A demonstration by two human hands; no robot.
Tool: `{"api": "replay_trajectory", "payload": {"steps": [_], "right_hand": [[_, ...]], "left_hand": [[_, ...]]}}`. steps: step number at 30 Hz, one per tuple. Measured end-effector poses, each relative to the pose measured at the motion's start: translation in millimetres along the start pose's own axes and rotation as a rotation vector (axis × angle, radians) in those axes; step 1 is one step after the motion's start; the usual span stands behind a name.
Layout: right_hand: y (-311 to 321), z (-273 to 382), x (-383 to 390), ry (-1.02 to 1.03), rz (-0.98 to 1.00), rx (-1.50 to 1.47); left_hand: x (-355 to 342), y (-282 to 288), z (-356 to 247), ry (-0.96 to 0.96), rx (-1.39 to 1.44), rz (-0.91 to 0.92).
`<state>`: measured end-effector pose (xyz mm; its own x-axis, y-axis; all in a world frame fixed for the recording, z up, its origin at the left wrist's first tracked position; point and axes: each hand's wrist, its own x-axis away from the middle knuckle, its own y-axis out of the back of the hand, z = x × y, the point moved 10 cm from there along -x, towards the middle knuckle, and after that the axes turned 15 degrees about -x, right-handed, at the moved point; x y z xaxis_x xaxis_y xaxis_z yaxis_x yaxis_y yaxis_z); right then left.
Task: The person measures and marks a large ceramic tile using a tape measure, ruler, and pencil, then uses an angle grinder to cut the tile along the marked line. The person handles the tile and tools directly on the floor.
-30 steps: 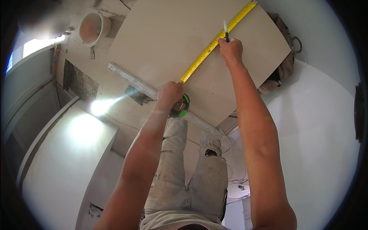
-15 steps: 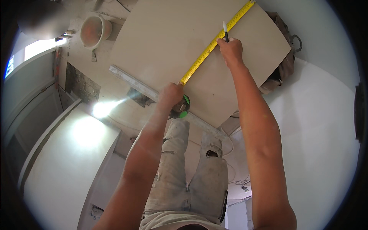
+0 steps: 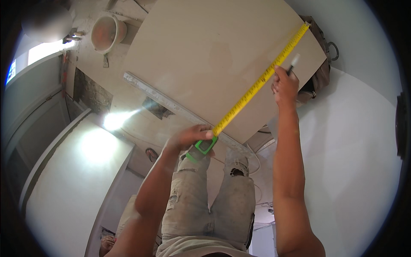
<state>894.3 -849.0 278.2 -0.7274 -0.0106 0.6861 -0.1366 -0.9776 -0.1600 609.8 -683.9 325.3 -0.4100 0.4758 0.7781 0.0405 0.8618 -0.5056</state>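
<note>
One green-cased tape measure (image 3: 202, 148): clamped by fingers of the left hand (image 3: 192, 136), its yellow blade (image 3: 252, 89) laid across a beige panel (image 3: 192, 55), apparently for straightness. One marker (image 3: 294, 63): gripped by fingers of the right hand (image 3: 285, 88), beside the blade, seemingly for readiness.

Pale, dust-stained trousers (image 3: 212, 225) clothe the worker I watch from afar, with frayed slits (image 3: 173, 198) down the left leg (image 3: 188, 190) and a ragged, dark-centred hole (image 3: 236, 172) on the right leg (image 3: 233, 201). I see a light, rumpled shirt (image 3: 197, 244), bare arms (image 3: 290, 171), and a bare left hand (image 3: 192, 136) and right hand (image 3: 284, 90).
</note>
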Motion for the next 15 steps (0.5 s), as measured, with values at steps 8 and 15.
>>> {"api": "replay_trajectory", "payload": {"steps": [8,15], "right_hand": [[-6,-3,49,-0.043,0.143,0.129],[1,-86,134,-0.190,0.372,0.460]], "left_hand": [[31,-24,9,0.084,-0.053,-0.017],[17,24,-51,0.091,-0.606,-0.391]]}}
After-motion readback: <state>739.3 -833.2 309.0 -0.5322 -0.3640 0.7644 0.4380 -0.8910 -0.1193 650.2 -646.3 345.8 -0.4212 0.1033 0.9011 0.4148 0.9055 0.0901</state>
